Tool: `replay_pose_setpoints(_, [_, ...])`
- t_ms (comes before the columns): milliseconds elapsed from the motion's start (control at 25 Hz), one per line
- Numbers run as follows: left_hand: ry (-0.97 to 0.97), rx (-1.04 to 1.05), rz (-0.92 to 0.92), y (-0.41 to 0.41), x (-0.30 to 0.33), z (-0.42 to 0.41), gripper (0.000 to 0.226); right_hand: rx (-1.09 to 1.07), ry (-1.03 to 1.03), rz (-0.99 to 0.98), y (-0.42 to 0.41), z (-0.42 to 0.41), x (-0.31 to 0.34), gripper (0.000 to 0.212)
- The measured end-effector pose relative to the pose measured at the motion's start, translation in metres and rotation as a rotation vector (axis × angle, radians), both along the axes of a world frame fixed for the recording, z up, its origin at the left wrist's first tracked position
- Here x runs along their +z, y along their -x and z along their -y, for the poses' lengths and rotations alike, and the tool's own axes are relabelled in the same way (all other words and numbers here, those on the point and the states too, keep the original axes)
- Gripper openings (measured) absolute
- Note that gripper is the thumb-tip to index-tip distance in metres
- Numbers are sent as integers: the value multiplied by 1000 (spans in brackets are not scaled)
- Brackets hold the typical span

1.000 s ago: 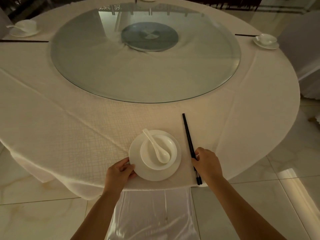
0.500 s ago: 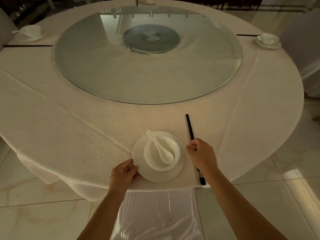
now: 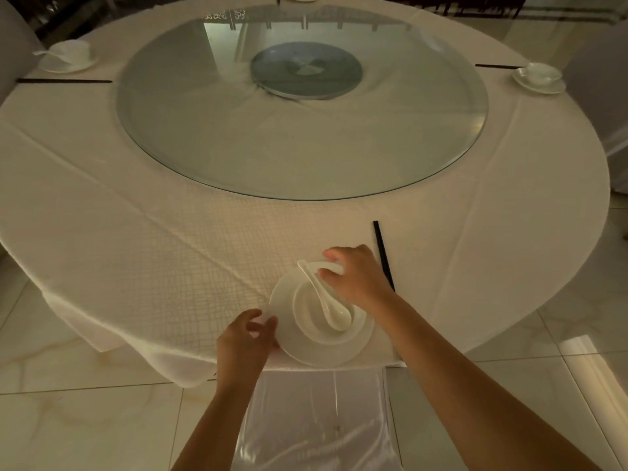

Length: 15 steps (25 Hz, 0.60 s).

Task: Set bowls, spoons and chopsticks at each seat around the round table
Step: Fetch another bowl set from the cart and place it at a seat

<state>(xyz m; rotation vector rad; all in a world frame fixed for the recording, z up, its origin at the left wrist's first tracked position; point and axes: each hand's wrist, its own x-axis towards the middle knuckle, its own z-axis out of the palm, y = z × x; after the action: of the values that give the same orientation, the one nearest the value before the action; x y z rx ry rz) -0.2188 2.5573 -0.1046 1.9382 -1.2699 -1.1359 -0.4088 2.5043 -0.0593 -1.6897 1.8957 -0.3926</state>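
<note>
a: near seat, bowl sitting on the plate close to the near edge of the round table. spoon lying in the bowl, long axis running far-left to near-right, handle end sticking out past the far rim.

b: and the hands?

a: right hand hovering over the far-right rim of the bowl, fingers loosely curled, grasping nothing as far as can be seen. nearer the spoon handle than the other one. left hand pinching the plate's near-left edge.

b: chopsticks?

a: chopsticks just right of the plate, pointing far to near, apart from the right hand. near ends hidden behind the right wrist. can't tell if the fingertips actually touch the bowl rim, bit blurry there. far left and far right seats look already set.
</note>
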Motion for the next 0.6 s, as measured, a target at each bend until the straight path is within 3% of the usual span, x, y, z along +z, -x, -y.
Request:
replay_pose_setpoints(200, [-132, -49, -144, 24, 16, 0, 12, 49, -120, 35, -27, 23, -10, 46])
replay_pose_setpoints(280, [-126, -46, -180, 29, 17, 2, 2, 1, -99, 98, -26, 26, -13, 43])
replay_pose_setpoints(480, [-81, -68, -145, 22, 19, 15, 9, -247, 22, 419, 19, 15, -8, 20])
replay_pose_setpoints(600, [-66, -54, -137, 14, 19, 23, 8, -333, 52, 405, 44, -6, -9, 10])
